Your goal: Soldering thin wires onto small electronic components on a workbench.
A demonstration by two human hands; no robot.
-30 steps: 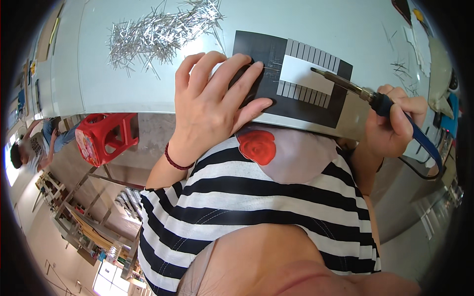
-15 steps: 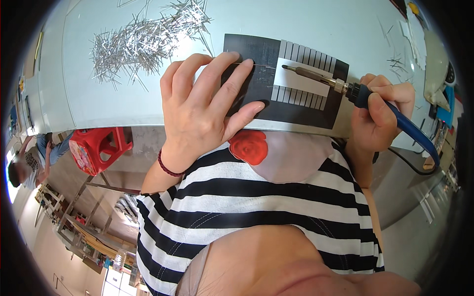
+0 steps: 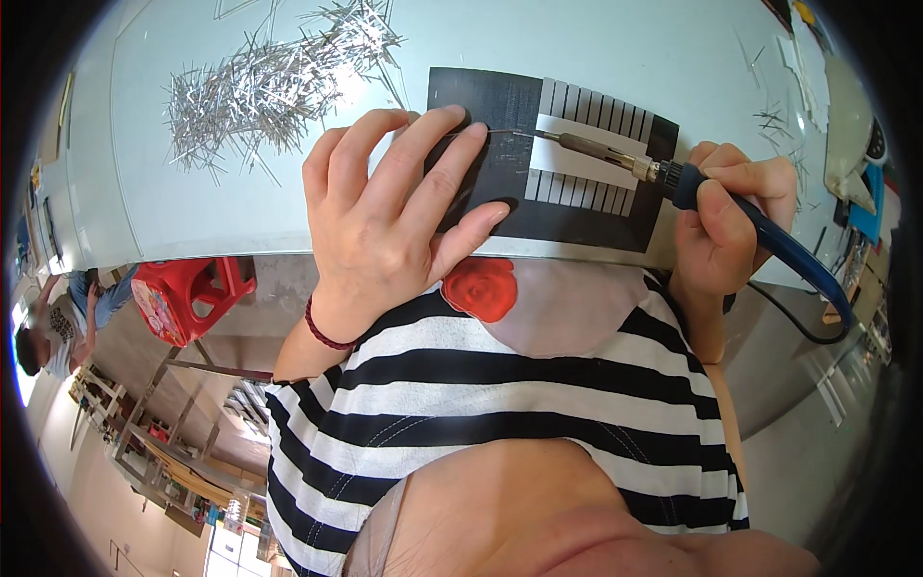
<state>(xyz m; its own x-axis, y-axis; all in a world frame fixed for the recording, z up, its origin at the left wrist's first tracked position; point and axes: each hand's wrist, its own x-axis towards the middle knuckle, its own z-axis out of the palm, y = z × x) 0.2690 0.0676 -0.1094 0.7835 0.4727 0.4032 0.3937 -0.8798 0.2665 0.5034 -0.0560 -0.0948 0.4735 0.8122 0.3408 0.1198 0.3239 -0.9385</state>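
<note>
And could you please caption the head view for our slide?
Left hand on a black panel, right hand holding a soldering iron.

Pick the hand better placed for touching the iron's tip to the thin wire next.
Right, I'd judge: the right hand grips the soldering iron, its tip near the thin wire. The left hand lies over the black board, index fingertip at the wire.
</note>
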